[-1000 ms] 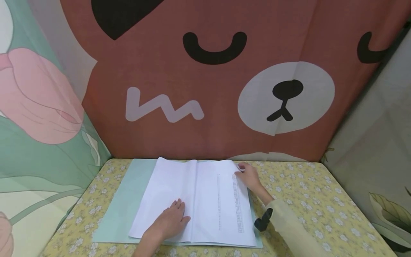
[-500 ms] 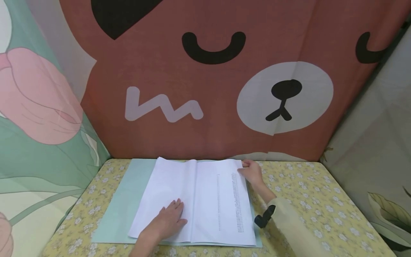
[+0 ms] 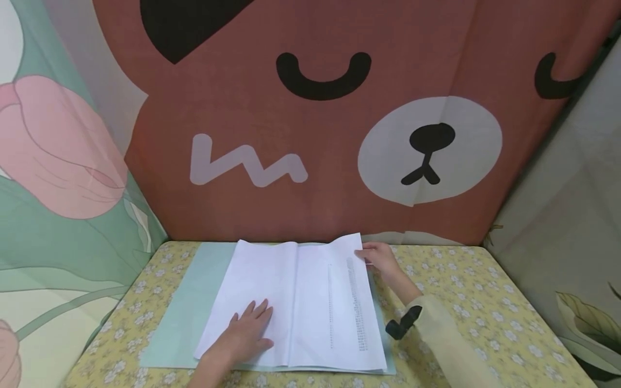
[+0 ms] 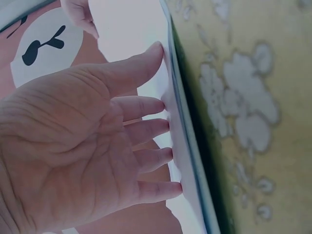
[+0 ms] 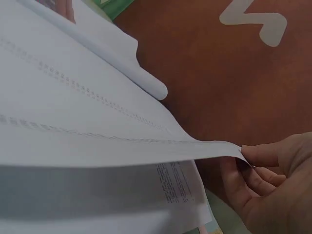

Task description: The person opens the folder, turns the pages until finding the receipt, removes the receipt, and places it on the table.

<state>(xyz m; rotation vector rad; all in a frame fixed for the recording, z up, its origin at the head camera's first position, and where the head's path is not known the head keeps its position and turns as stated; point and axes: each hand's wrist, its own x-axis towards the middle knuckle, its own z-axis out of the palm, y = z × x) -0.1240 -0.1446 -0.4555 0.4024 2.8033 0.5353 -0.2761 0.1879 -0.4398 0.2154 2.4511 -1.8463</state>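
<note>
Open white printed pages [image 3: 335,307] lie spread on a pale green folder [image 3: 184,307]. Columns of small print run down the right-hand page. My right hand [image 3: 383,261] pinches that page's far right corner between thumb and fingers and lifts it. In the right wrist view the lifted sheet [image 5: 146,148] curves up, and another printed sheet [image 5: 180,187] shows beneath it. On the left-hand page my left hand [image 3: 245,331] rests with fingers spread. The left wrist view shows its fingertips [image 4: 170,187] touching the paper.
The folder lies on a table with a yellow floral cloth [image 3: 451,323]. Behind stands a reddish-brown curtain [image 3: 242,210] with a bear's face, close to the table's far edge. Printed fabric [image 3: 73,242] hangs at the left, and a grey one [image 3: 572,215] at the right.
My right hand has taken the page's far right corner and raised it, so the corner now stands above the folder's far edge. My left hand has slid slightly left, its fingers spreading.
</note>
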